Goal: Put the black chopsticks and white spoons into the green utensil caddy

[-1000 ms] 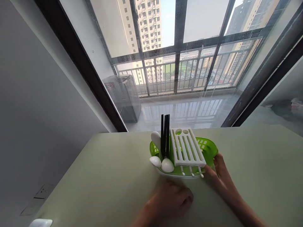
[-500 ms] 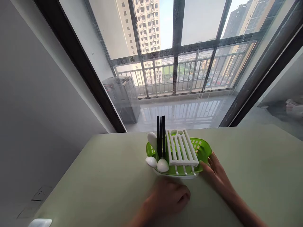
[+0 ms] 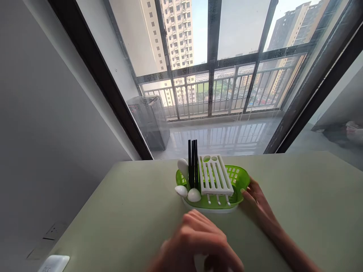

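Note:
A green drainer basket (image 3: 241,177) on a white base stands on the pale green table (image 3: 127,215). It holds a white slotted rack (image 3: 215,175), upright black chopsticks (image 3: 193,162) and white spoons (image 3: 194,195) at its left end. My right hand (image 3: 256,200) rests against the basket's right rim, thumb and fingers closed on the edge. My left hand (image 3: 198,245) hovers low and close to the camera in front of the basket, blurred, with its fingers curled over something white that I cannot make out.
A white object (image 3: 53,263) lies at the table's near left corner. A wall socket (image 3: 53,231) sits on the grey wall to the left. Beyond the table's far edge is a large window onto a balcony with a grey appliance (image 3: 150,121).
My left hand has risen toward the camera with its fingers curled. The basket sits slightly further left in view, and my right hand stays at its right rim.

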`<action>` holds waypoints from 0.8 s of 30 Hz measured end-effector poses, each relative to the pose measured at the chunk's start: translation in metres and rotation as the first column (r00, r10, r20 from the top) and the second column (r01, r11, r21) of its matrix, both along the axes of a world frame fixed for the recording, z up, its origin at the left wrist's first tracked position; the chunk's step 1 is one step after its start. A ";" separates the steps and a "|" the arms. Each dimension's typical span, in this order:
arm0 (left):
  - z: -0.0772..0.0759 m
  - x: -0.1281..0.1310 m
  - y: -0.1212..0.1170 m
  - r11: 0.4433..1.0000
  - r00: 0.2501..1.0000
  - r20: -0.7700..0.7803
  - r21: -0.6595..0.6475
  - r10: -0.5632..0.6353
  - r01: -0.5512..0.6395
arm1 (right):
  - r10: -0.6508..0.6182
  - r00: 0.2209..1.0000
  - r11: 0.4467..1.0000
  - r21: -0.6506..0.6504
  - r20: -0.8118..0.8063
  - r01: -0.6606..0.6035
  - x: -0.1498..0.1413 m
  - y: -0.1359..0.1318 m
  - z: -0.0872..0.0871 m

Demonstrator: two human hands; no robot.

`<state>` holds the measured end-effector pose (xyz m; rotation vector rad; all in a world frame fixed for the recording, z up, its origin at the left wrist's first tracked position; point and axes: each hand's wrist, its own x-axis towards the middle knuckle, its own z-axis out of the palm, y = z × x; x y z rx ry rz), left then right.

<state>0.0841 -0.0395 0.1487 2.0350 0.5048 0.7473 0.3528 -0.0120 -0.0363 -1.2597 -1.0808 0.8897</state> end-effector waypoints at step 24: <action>0.015 0.024 0.164 0.876 0.873 -0.073 0.056 0.482 -0.479 | 0.008 1.000 0.999 0.044 -0.017 -0.007 -0.011 0.007 0.004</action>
